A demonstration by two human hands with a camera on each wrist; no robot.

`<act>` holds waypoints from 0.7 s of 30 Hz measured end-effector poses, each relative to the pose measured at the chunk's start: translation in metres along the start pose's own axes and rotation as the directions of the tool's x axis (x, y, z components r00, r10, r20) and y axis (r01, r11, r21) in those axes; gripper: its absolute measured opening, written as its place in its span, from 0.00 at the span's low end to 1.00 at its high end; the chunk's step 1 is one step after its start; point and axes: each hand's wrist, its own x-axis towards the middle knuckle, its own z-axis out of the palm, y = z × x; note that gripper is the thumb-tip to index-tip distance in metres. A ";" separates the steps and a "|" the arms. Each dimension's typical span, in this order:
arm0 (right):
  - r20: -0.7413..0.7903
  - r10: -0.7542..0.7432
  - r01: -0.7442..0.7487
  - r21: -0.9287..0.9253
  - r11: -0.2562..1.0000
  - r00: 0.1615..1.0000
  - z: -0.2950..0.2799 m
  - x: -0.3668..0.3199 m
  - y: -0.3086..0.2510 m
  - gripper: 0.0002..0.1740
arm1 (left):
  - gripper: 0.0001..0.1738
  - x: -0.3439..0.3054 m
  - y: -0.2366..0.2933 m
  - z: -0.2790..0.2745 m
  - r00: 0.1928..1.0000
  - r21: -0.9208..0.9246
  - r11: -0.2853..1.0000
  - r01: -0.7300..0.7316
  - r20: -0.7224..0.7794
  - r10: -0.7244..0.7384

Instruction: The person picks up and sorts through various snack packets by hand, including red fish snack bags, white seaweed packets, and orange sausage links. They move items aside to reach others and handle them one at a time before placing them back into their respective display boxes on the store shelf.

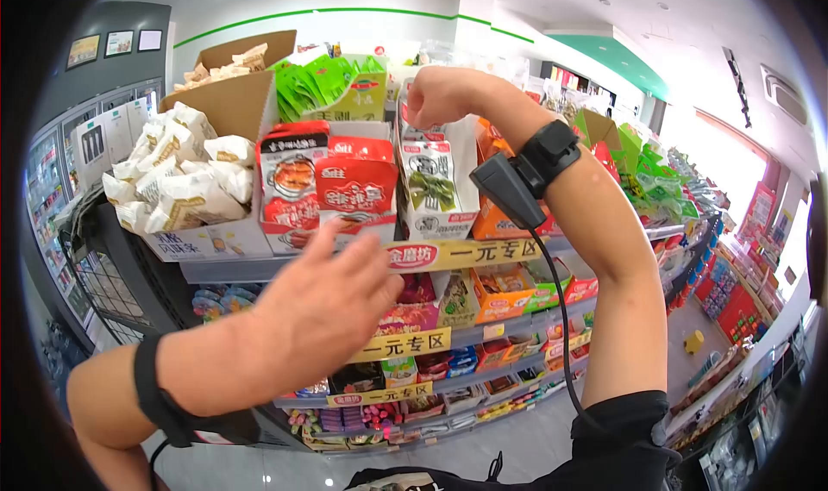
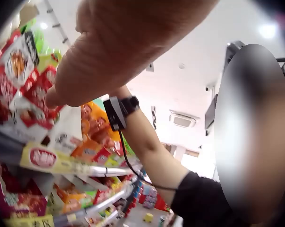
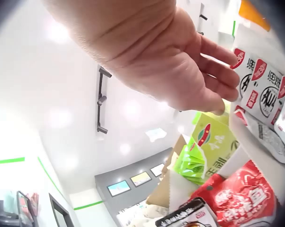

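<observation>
My left hand is in front of a white display box of red snack packets, its fingers pointing toward the box's front edge. In the left wrist view a fingertip of that hand overlaps the red packets. Above the neighbouring box of white seaweed-like snack packets is my right hand, bent down at the wrist. The right wrist view shows this hand with slightly bent fingers, their tips right at the upright white packets. Nothing shows gripped in either hand.
A carton of white paper-wrapped snacks stands at the left on the top shelf. Behind are green packets in a green box. Orange boxes sit further right. Lower shelves with yellow label strips hold more snacks. A wire rack flanks the left end.
</observation>
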 end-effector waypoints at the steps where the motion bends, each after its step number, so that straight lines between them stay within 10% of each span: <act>1: 0.047 -0.007 0.009 -0.056 0.998 0.999 0.010 0.002 0.001 0.11 | 0.29 0.003 0.007 0.012 0.999 -0.072 0.996 -0.044 -0.022 0.042; 5: 0.190 -0.001 0.061 -0.308 0.950 0.982 0.045 0.012 -0.005 0.16 | 0.30 0.020 0.006 0.042 0.996 -0.134 0.990 -0.031 -0.092 0.019; 21: 0.302 0.243 -0.201 -0.163 0.966 0.922 0.041 0.008 -0.004 0.34 | 0.23 0.063 -0.058 0.064 0.925 -0.780 0.604 0.164 -0.090 -0.368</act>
